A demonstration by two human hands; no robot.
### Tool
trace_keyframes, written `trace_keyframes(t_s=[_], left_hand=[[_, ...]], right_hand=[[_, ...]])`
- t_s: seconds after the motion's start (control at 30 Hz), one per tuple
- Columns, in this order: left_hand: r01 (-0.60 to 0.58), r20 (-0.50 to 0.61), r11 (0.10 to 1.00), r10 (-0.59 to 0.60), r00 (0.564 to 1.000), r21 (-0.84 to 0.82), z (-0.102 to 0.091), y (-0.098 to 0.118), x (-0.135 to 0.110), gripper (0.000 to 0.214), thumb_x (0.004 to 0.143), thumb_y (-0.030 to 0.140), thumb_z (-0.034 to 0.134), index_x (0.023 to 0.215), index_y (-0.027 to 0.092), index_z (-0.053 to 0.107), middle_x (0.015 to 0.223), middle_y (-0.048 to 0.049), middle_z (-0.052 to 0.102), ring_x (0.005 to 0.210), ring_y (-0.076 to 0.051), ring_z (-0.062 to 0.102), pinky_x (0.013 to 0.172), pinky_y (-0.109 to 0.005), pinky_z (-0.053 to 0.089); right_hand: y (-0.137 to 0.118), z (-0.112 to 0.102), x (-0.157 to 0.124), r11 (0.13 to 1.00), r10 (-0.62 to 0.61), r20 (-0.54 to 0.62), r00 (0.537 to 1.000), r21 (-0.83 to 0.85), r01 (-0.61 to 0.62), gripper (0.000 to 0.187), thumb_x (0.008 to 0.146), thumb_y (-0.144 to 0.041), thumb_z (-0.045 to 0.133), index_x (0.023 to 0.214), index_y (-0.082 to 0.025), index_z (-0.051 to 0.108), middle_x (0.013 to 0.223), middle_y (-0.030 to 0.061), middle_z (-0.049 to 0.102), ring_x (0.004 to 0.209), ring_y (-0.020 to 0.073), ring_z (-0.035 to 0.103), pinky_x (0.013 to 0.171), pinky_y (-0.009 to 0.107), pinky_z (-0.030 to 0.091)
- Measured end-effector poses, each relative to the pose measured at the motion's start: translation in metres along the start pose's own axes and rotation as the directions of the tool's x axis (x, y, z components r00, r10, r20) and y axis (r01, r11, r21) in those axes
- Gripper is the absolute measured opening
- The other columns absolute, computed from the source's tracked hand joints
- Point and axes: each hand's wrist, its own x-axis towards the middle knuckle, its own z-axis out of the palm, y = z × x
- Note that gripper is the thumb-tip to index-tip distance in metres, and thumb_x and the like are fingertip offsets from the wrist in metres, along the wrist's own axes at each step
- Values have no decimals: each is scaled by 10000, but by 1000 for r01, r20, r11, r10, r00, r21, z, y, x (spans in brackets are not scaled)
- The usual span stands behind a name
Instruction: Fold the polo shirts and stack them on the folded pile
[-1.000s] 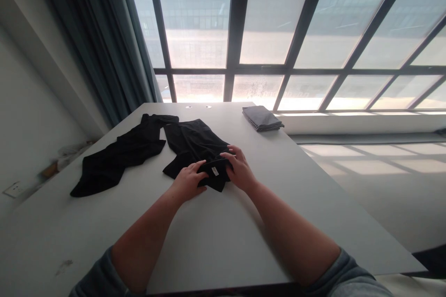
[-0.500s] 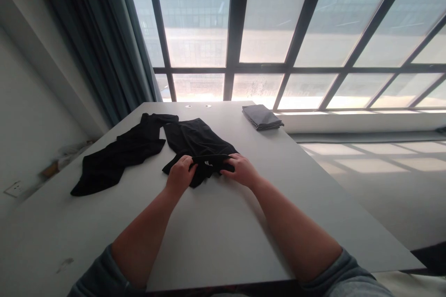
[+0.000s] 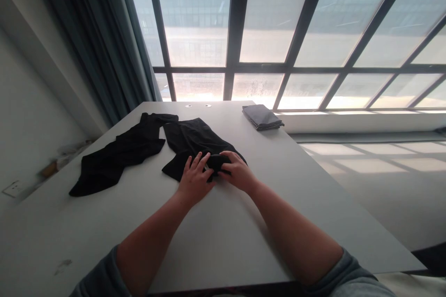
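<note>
A black garment [image 3: 198,134] lies on the white table [image 3: 223,241], its near end bunched and folded under my hands. Its exact kind is hard to make out. My left hand [image 3: 195,178] rests on the near edge with fingers spread over the cloth. Close beside it, my right hand [image 3: 238,172] has its fingers curled round a rolled fold of the same cloth. A small pale spot, perhaps a label, shows between the hands. To the left, a second black garment [image 3: 121,153] lies spread out and creased, apart from both hands.
A folded grey cloth stack [image 3: 263,116] sits by the table's far right edge. Two small round fittings [image 3: 198,106] show at the far edge. A dark curtain [image 3: 101,37] hangs at the left, and large windows [image 3: 272,18] stand beyond the table.
My left hand has moved right and spread its fingers over the cloth, nearer my right hand. The stretched near edge is now bunched into a thicker fold.
</note>
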Motion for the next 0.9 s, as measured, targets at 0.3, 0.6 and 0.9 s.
trace_keyframes(t_s=[0.3,0.6,0.9], left_hand=[[94,7,987,-94,996,-129,12,-21,3,113,1016,222,584,977,225,690,1150,-46,732,1080,-235,683,1196,-551,344],[64,126,997,-59,990,-37,10,-18,4,218,863,62,610,995,234,634,1008,-49,664,931,-237,644,850,-370,500],[3,57,974,10,998,-227,6,-33,2,209,933,136,600,1104,248,643,1117,-42,692,974,-213,677,864,-343,522]], right_hand=[[-7,-3,0,965,-49,99,994,263,21,118,912,-202,757,827,-156,689,1385,101,571,1184,217,630,1063,371,543],[-1,8,-6,940,-15,278,960,332,-81,130,820,-142,809,914,-170,723,1235,79,653,999,186,670,894,288,558],[6,7,-5,952,74,124,989,287,-107,92,873,-188,752,925,-162,681,980,40,621,859,141,589,777,230,475]])
